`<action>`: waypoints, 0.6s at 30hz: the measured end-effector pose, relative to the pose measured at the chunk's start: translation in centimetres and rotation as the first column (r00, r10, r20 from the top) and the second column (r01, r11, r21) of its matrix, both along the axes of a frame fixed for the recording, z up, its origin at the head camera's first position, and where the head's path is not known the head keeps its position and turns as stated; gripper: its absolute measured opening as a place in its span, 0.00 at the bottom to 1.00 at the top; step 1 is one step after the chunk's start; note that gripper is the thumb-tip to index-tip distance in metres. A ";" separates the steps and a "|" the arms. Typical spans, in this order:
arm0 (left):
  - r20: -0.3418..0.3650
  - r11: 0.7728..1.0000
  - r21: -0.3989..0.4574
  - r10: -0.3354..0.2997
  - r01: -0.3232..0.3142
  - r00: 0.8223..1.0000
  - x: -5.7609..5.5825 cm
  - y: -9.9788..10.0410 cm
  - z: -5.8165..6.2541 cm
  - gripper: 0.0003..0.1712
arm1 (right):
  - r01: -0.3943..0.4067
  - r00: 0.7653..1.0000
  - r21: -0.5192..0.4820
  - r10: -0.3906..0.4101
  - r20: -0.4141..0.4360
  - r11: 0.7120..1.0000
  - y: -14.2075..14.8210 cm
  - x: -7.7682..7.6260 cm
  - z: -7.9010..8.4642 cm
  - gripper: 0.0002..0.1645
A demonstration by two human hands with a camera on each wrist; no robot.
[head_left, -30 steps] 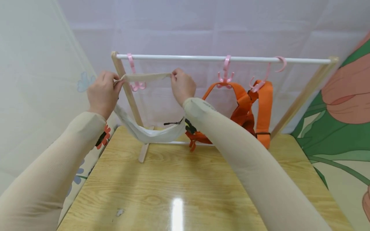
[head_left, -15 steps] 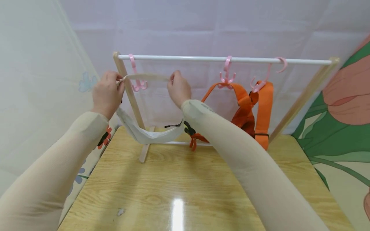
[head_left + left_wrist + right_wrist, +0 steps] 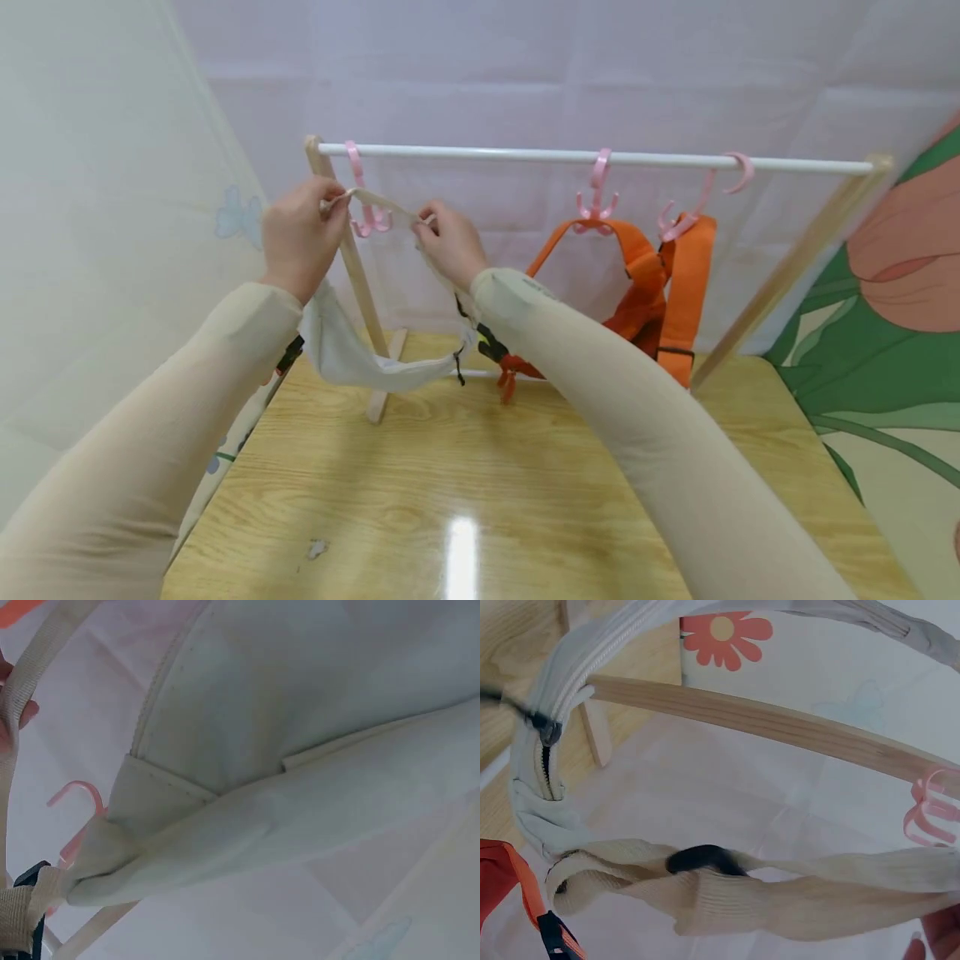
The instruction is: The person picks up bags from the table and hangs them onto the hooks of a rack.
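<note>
A white waist bag (image 3: 367, 367) with a beige webbing strap (image 3: 382, 201) hangs below both hands in the head view. My left hand (image 3: 303, 237) pinches the strap near the rack's left post, close to the left pink hook (image 3: 371, 218). Farther right, my right hand (image 3: 452, 243) pinches the same strap between thumb and fingers. The right wrist view shows the bag's zipper (image 3: 546, 754) and a dark strap slider (image 3: 705, 859). Filling the left wrist view is the bag's pale body (image 3: 225, 817). The strap is not on the hook.
A white rail (image 3: 480, 153) on wooden posts (image 3: 795, 267) stands at the back of the wood-grain table (image 3: 450, 467). An orange bag (image 3: 637, 275) with wide straps hangs right of my hands from the middle hook (image 3: 597, 200) and the tilted right hook (image 3: 690, 218).
My right hand has moved left and down, nearer the left hand, and the strap now slopes between them. My left hand has shifted slightly right; the bag's zipper pull has swung down.
</note>
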State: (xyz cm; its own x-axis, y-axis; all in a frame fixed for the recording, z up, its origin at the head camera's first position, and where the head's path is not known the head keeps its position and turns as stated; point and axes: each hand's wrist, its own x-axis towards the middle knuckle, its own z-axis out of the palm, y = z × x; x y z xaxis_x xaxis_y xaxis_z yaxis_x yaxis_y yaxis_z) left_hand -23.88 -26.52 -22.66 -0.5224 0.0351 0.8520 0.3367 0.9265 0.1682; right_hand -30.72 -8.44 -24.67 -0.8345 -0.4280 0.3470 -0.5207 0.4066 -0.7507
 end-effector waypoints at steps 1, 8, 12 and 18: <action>0.008 1.000 0.021 0.008 -0.008 1.000 0.0 -0.1 0.0 0.07 | 0.000 1.000 -0.019 0.000 -0.013 1.000 0.0 0.0 0.0 0.10; 0.057 0.990 0.129 0.058 -0.065 0.997 -0.2 -0.7 -0.1 0.07 | 0.000 0.976 -0.066 -0.015 -0.217 0.998 0.1 -0.1 -0.1 0.03; 0.034 0.994 0.100 0.049 -0.052 0.998 -0.2 -0.7 -0.4 0.07 | 0.032 0.964 -0.047 -0.043 -0.263 0.998 0.1 -0.2 -0.1 0.09; -0.030 1.000 -0.006 -0.025 0.025 0.999 -0.2 -1.1 -1.0 0.06 | 0.083 0.966 0.002 -0.079 -0.245 0.997 -0.3 -0.3 0.1 0.17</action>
State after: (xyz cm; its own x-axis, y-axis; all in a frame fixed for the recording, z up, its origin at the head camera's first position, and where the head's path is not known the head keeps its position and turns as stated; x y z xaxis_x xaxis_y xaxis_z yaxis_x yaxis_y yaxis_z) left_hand -24.04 -27.61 -23.61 -0.4954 0.0523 0.8671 0.3644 0.9186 0.1528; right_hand -31.04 -8.78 -24.53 -0.7570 -0.3682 0.5399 -0.6528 0.4636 -0.5991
